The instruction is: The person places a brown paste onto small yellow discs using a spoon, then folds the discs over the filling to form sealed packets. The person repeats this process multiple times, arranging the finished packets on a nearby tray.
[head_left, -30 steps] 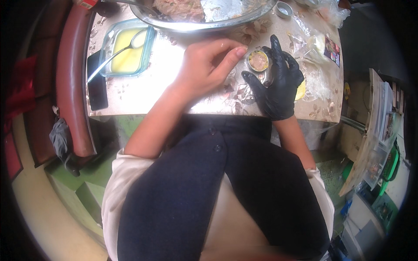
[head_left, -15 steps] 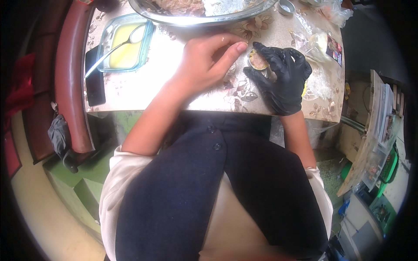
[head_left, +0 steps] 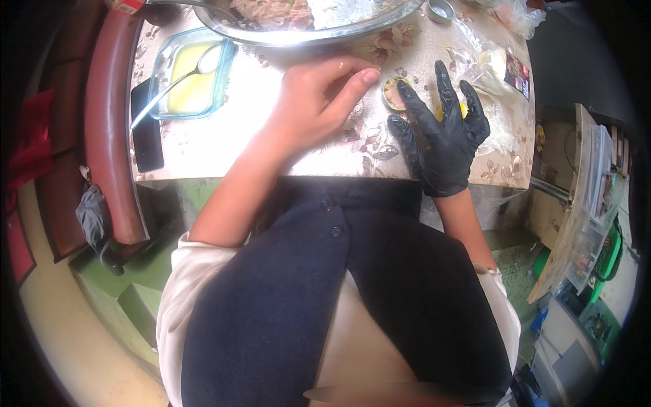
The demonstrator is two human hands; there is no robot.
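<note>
My right hand (head_left: 444, 132), in a black glove, is open with its fingers spread above the table. One fingertip overlaps the edge of a small round cup-shaped piece (head_left: 393, 98) with a yellowish rim and pinkish minced filling. Something yellow (head_left: 463, 110) shows between the gloved fingers, mostly covered. To the left, my bare left hand (head_left: 319, 95) hovers over or rests on the table, fingers curled and thumb close to the index finger. A pale crumb sticks to it. Whatever it may hold is hidden.
Ahead stands a large metal bowl (head_left: 298, 39) with minced meat and white powder. At left are a glass dish (head_left: 220, 102) of yellow liquid with a spoon (head_left: 166, 91) and a dark phone-like slab (head_left: 148, 149). Farther right lie a small metal cup (head_left: 440, 11) and plastic bags (head_left: 475, 61).
My right hand has let go of the filled round piece, spread its fingers and drawn back slightly. The piece now rests on the table. My left hand keeps nearly the same pose.
</note>
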